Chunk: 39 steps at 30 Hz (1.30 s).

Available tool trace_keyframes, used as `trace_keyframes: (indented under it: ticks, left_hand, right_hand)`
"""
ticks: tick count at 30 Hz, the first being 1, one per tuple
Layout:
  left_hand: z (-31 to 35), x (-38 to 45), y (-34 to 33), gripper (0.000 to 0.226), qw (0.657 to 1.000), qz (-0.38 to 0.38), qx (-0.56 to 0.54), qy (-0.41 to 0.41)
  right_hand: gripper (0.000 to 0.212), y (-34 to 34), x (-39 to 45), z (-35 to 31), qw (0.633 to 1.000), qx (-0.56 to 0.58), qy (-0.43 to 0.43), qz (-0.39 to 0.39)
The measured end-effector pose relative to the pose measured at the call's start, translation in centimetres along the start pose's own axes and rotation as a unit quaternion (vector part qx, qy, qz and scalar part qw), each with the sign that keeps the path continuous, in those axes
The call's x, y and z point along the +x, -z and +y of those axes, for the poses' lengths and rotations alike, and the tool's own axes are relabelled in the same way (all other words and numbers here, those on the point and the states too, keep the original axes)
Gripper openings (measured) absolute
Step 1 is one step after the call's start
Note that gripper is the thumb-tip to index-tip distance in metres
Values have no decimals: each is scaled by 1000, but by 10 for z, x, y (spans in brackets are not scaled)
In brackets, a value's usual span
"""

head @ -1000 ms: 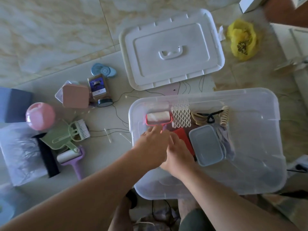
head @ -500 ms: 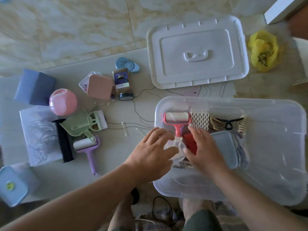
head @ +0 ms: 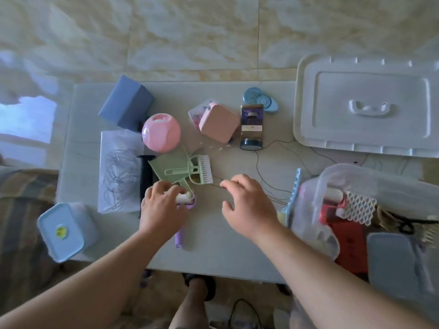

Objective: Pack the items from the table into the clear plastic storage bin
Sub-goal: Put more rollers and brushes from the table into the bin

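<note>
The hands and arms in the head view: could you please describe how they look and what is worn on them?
Both arms are bare as far as the frame shows: no sleeves, gloves, watch or bracelets. The left hand and right hand show no rings or markings that I can make out. Nails look short and unpainted, though the picture is soft.

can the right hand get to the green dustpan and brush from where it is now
Probably yes. The right hand hovers open beside the green dustpan and brush, with only bare table between them.

Your forearms are bare to the frame's edge, no sleeves showing; your left hand (head: 161, 210) and right hand (head: 249, 205) wear no gloves; a dark sandal (head: 209, 284) straps one foot.
</note>
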<state>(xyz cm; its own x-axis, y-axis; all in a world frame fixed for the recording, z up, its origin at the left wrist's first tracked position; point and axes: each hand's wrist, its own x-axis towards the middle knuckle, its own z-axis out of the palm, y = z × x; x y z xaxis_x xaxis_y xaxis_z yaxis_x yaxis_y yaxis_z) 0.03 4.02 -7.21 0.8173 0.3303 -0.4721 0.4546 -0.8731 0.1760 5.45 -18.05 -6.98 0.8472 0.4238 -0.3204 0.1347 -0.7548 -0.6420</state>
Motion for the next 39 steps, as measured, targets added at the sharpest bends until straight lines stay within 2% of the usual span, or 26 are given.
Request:
trace_keyframes:
  ticks: [5,10,12,14,18,20,23,24,28,32,35,37,39]
  left_hand:
    - [-50,46,4,65,999,-25,11,44]
    - [-71,88,-14,52,989,-96,-60,92]
    - [-69,95,-17,50,983,-107,-114,100]
    - [-65,99,-17,46,978,-96,-151,107]
    - [-58,91,-6,28,978,-30,-183,100]
    - [-54,76,3,18,973,-7,-213,86]
    - [-47,46,19,3,961,-3,-265,72]
    - [-42,35,27,4,957,-11,-280,72]
    - [2,-9,57,18,925,-50,-370,70]
    - [74,-39,75,40,916,-65,-394,33]
    - [136,-56,77,64,918,-74,-389,-30]
    - [175,-66,73,81,917,-84,-384,-70]
    - [212,-78,63,91,924,-104,-352,-103]
  right_hand:
    - [45,-49,64,-18,989,-101,-46,-93]
    - [98,-87,125,-33,966,-181,-59,-173]
    - [104,-96,138,-32,958,-194,-69,-200]
    - [99,-102,143,-29,958,-192,-70,-203]
    - [85,-101,133,-24,973,-112,-74,-189]
    - [79,-88,119,-28,979,-110,-67,-159]
    - [85,-52,90,-37,985,-111,-55,-122]
    - [90,-35,79,-39,986,-102,-53,-118]
    - [100,41,15,-38,996,-25,-23,-85]
    - [100,127,-60,-16,997,35,-16,-64]
    - [99,173,-116,27,998,49,-9,47]
    - [96,192,-151,70,989,53,-55,125]
    - [100,201,-184,123,976,40,-167,132]
